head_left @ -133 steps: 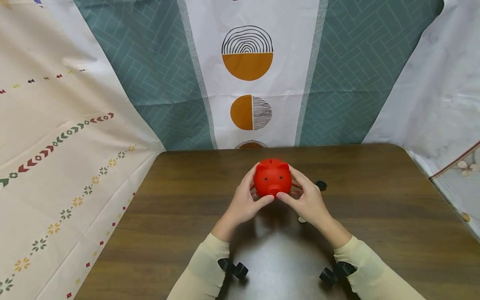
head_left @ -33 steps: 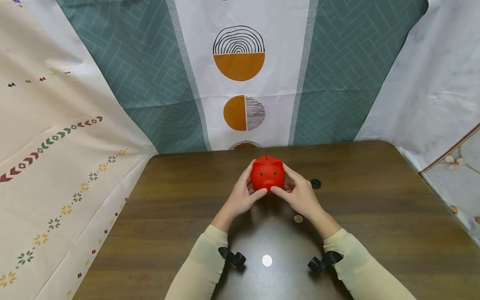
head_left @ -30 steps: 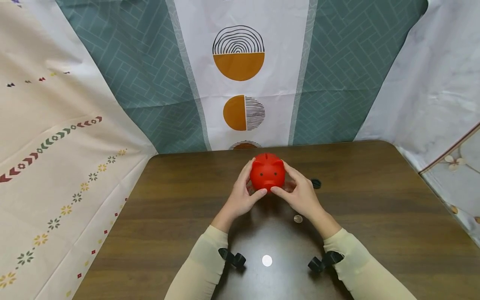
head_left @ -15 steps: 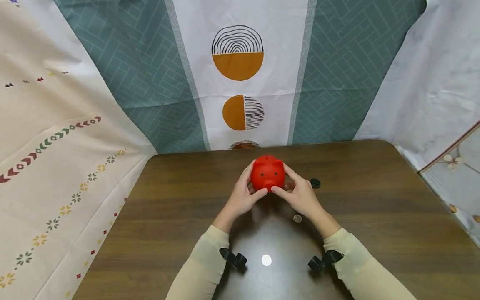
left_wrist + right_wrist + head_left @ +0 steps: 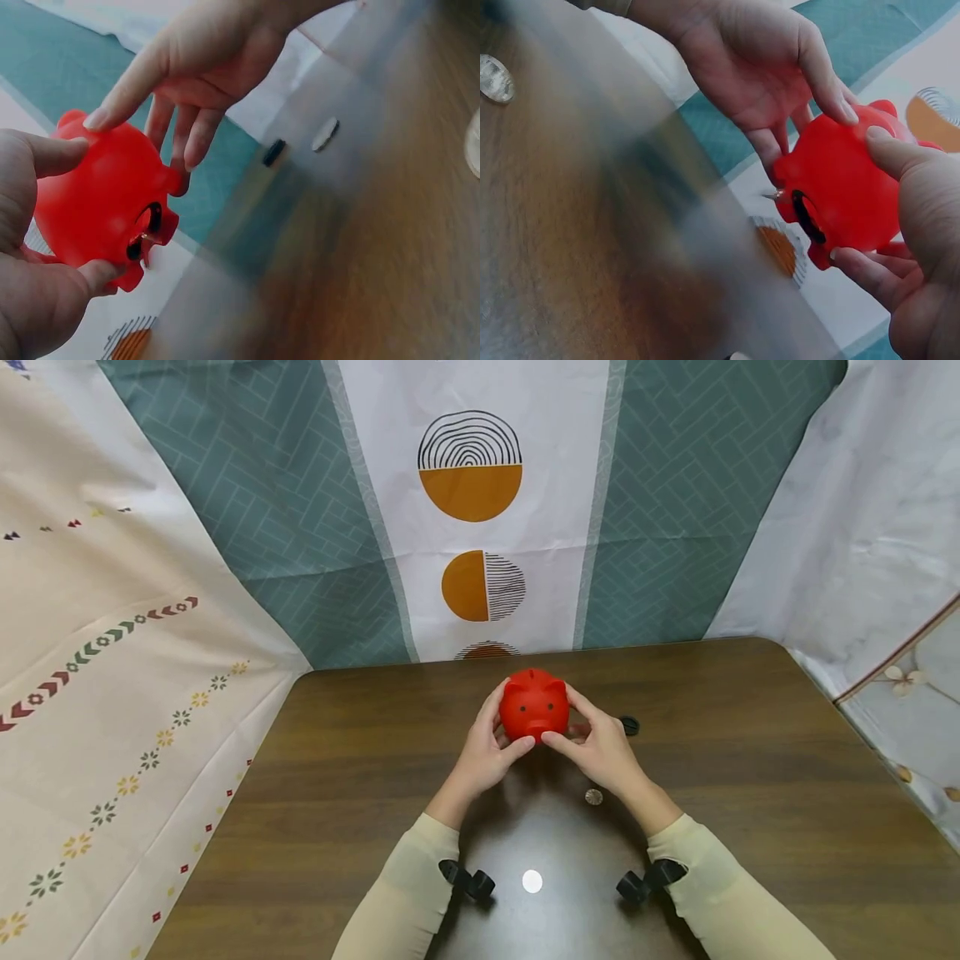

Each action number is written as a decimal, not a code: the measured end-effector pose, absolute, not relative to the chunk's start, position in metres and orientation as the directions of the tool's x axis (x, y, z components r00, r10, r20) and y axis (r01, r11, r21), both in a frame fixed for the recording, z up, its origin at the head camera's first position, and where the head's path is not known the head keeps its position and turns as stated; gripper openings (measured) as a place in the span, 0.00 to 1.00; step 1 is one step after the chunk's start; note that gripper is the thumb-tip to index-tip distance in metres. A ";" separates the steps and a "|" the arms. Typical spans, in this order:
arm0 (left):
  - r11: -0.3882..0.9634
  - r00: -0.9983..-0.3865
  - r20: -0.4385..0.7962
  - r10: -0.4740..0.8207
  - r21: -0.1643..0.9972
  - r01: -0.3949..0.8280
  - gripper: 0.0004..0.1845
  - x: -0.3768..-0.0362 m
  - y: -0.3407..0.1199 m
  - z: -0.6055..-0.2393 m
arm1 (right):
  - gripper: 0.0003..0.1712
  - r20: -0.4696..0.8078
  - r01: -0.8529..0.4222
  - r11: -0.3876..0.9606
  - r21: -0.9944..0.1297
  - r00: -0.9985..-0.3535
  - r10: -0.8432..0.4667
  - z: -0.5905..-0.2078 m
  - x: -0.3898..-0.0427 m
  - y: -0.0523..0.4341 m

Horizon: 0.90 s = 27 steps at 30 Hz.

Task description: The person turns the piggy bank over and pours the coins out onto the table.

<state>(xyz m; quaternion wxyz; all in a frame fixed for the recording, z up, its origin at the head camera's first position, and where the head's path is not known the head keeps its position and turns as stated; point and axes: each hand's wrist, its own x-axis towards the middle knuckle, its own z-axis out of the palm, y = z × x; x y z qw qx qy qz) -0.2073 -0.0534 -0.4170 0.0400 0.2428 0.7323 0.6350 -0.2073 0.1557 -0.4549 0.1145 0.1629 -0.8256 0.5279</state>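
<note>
Here, both hands hold a red piggy bank (image 5: 534,704) above the far middle of the dark wooden table (image 5: 750,793), its snout and two black eyes turned toward the person. The left hand (image 5: 486,753) grasps its left flank, fingers wrapped round the side and the thumb tucked under the snout; the right hand (image 5: 602,750) grasps the right flank in the same way, its thumb meeting the other just below the snout. From the left wrist view the piggy bank (image 5: 101,206) is seen from below, lifted clear of the table, with a round black-rimmed opening (image 5: 144,227) in its belly between the stubby feet and something small and metallic showing at that opening's edge. The right wrist view shows the same opening (image 5: 808,216) and a thin metallic sliver poking out beside it. A coin (image 5: 594,797) lies flat on the table just beside the right wrist, apart from the hands. A small black round plug (image 5: 629,724) lies on the table just right of the right hand's fingers. Behind the table hangs a patterned backdrop (image 5: 480,510) with orange half-circles.
</note>
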 end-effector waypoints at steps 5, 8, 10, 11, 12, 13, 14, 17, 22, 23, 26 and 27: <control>0.059 -0.882 0.253 0.398 0.952 0.299 0.45 -0.208 -0.054 -0.420 | 0.47 0.346 -0.371 0.396 -0.840 -0.928 -0.137 -0.454 -0.206 0.154; 0.050 -0.871 0.290 0.397 0.940 0.336 0.45 -0.209 -0.054 -0.422 | 0.47 0.376 -0.398 0.408 -0.822 -0.916 -0.138 -0.451 -0.204 0.154; 0.054 -0.854 0.342 0.391 0.918 0.393 0.46 -0.213 -0.054 -0.425 | 0.47 0.434 -0.448 0.405 -0.797 -0.891 -0.131 -0.448 -0.203 0.153; 0.058 -0.843 0.372 0.387 0.903 0.425 0.46 -0.215 -0.054 -0.426 | 0.47 0.465 -0.474 0.399 -0.785 -0.876 -0.127 -0.447 -0.203 0.153; 0.066 -0.833 0.398 0.385 0.888 0.455 0.47 -0.217 -0.054 -0.427 | 0.48 0.491 -0.496 0.393 -0.774 -0.862 -0.122 -0.445 -0.202 0.153; 0.081 -0.827 0.414 0.381 0.876 0.475 0.47 -0.219 -0.054 -0.428 | 0.48 0.503 -0.504 0.392 -0.769 -0.857 -0.115 -0.444 -0.202 0.153; 0.090 -0.827 0.413 0.382 0.874 0.478 0.47 -0.221 -0.055 -0.430 | 0.48 0.498 -0.501 0.389 -0.773 -0.859 -0.115 -0.444 -0.202 0.153; 0.116 -0.849 0.348 0.398 0.899 0.423 0.46 -0.225 -0.057 -0.436 | 0.46 0.429 -0.445 0.390 -0.806 -0.893 -0.133 -0.448 -0.205 0.153; 0.117 -0.868 0.266 0.418 0.933 0.342 0.46 -0.227 -0.060 -0.439 | 0.47 0.360 -0.383 0.405 -0.830 -0.923 -0.134 -0.452 -0.206 0.152; 0.111 -0.866 0.270 0.421 0.932 0.345 0.47 -0.227 -0.060 -0.439 | 0.47 0.359 -0.380 0.404 -0.832 -0.924 -0.129 -0.452 -0.206 0.152; 0.099 -0.859 0.278 0.430 0.931 0.351 0.46 -0.221 -0.061 -0.429 | 0.47 0.363 -0.383 0.412 -0.827 -0.923 -0.129 -0.452 -0.205 0.151; 0.097 -0.854 0.289 0.433 0.927 0.363 0.46 -0.218 -0.061 -0.425 | 0.47 0.380 -0.398 0.418 -0.817 -0.916 -0.129 -0.451 -0.205 0.151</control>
